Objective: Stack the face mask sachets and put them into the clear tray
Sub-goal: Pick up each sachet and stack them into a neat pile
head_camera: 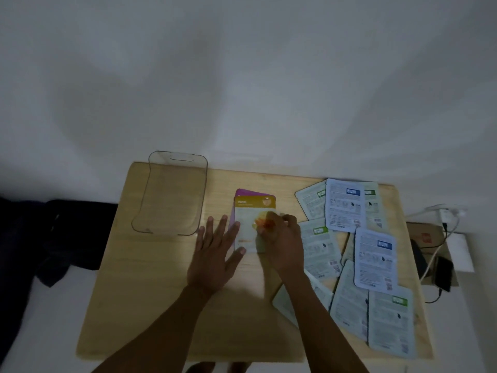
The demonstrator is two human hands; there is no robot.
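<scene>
Sachets sit mid-table on the pale wooden table (150,305) — we press our flat, released left hand (215,254) against the gold-topped honey sachet (248,224) overlapping a purple sachet (243,191), our right hand (279,238) pinching its edge — right of the clear plastic tray (172,195).

Honey sachet (251,211) atop purple sachet (243,192), flat; clear tray (172,195) empty, far-left.

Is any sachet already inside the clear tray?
No, the clear tray holds nothing; the honey sachet lies on the table beside it, under both hands.
</scene>
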